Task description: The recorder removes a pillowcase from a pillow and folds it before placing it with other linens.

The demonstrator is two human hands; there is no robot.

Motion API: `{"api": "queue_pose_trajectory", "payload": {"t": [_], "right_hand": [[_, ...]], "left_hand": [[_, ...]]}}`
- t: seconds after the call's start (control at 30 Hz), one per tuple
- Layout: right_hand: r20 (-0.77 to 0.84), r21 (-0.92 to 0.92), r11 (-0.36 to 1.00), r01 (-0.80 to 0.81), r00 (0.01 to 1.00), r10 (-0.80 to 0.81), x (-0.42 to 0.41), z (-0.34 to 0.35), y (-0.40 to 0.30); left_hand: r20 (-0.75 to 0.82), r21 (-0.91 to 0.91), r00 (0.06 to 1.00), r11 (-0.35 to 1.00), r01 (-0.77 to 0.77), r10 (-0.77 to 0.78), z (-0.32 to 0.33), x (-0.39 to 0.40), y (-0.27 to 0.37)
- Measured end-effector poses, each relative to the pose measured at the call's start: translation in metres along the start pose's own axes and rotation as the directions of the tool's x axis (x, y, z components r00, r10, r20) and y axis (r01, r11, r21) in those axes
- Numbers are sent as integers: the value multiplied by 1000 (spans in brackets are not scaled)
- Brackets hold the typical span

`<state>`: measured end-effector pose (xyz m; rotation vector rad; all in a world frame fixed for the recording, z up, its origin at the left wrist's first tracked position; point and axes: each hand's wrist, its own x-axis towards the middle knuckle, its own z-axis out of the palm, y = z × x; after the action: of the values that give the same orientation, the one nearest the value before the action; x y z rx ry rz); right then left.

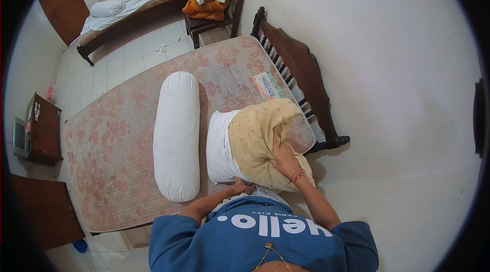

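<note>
A yellowish pillow [256, 138] with a small print lies at the near side of the bed, its left end inside a white pillowcase [220, 147]. My right hand [285, 160] grips the pillow's bare right part, pressing a deep fold into it. At the near edge, my left hand [243, 186] holds the pillowcase close to its open hem; some of its fingers are hidden. Left of the pillow, a white-covered bolster [177, 136] lies apart from it. Beneath both is a floral mattress [111, 164] without a sheet.
A dark wooden headboard [302, 61] stands at the right, with a printed packet [268, 85] near it on the mattress. Beyond are a chair [237, 0] bearing orange and white cloth and a second bed [153, 0]. A wooden cabinet [46, 130] stands far left.
</note>
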<state>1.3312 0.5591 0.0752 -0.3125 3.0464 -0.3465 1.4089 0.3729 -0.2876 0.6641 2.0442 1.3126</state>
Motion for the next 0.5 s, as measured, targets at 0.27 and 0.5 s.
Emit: {"api": "queue_pose_trajectory", "payload": {"t": [0.27, 0.5], "right_hand": [[-176, -148, 989, 5, 984, -31, 28, -30, 1], [-297, 21, 988, 153, 945, -139, 41, -50, -27]], "left_hand": [[-389, -375, 876, 918, 132, -285, -52, -15, 110], [-770, -352, 592, 932, -85, -237, -92, -12, 110]]}}
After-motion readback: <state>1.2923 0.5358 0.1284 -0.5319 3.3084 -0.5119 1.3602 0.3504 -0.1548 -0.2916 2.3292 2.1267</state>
